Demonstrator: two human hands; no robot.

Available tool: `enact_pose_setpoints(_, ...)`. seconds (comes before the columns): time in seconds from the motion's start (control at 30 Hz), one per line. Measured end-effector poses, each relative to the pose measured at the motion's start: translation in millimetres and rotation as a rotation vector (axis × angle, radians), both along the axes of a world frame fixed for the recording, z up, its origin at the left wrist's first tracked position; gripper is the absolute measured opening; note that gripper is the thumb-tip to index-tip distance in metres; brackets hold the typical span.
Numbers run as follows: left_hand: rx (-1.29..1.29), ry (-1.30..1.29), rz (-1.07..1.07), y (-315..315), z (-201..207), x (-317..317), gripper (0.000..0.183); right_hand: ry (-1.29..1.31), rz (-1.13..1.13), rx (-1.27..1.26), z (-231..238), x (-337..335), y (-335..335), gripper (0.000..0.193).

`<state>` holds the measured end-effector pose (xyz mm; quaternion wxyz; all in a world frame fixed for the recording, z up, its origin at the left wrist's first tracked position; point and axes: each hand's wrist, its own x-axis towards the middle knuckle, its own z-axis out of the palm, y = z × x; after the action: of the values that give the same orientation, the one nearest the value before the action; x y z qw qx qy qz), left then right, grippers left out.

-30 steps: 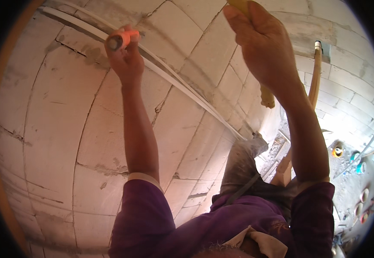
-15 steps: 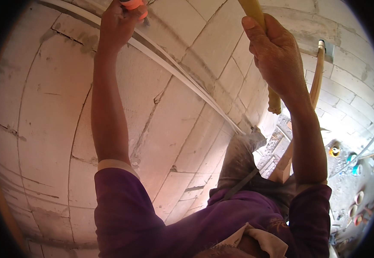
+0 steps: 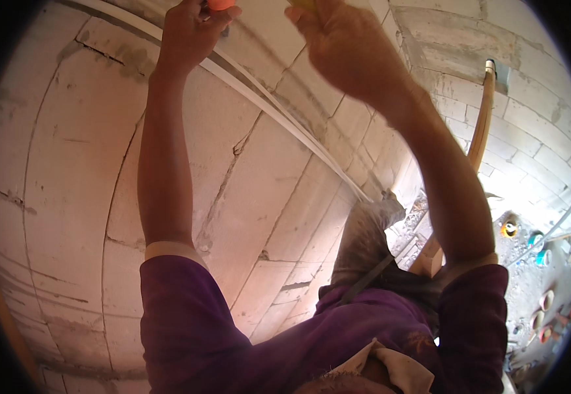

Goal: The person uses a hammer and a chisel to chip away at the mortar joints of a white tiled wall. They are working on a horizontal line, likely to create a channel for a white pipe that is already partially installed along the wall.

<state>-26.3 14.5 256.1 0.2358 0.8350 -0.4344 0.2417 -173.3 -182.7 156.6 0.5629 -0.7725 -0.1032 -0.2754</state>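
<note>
At the top edge, my left hand point(image 3: 192, 38) is closed on an orange-gripped tool point(image 3: 220, 4), whose upper part is cut off by the picture. A short dark piece shows just beneath the orange. My right hand point(image 3: 354, 56), raised close by on the right, is wrapped round a yellow handle point(image 3: 304, 4); its far end is out of view, so I cannot tell the tool's kind. Both hands are up against the pale block wall point(image 3: 161, 184). Thin white pipes point(image 3: 262, 97) run slantwise along the wall, passing behind my left wrist.
A wooden pole point(image 3: 484, 118) stands to the right of my right forearm, and a timber end point(image 3: 428, 259) shows near my waist. Farther down, the littered floor holds a yellow round item point(image 3: 509, 228), turquoise containers point(image 3: 543, 257) and several small pots point(image 3: 547, 301).
My right hand has swung up and left toward my left hand, carrying the yellow handle, whose lower end has gone from view. My left hand has shifted slightly right and up.
</note>
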Motion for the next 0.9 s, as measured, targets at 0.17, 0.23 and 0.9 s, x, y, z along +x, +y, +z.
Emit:
enact_pose_setpoints(0.17,0.061,-0.079,0.036,8.1,1.8,4.3,0.023,-0.485,-0.225,0.216,11.8,-13.0,-3.8,0.035)
enact_pose_setpoints(0.23,0.086,-0.105,-0.011,6.1,1.4,5.3,0.024,-0.55,-0.241,0.226,-2.5,15.3,1.1,0.033)
enact_pose_setpoints(0.9,-0.024,-0.162,0.083,30.0,-8.3,22.6,0.027,-0.154,0.018,-0.122,-5.3,23.1,-3.4,0.032)
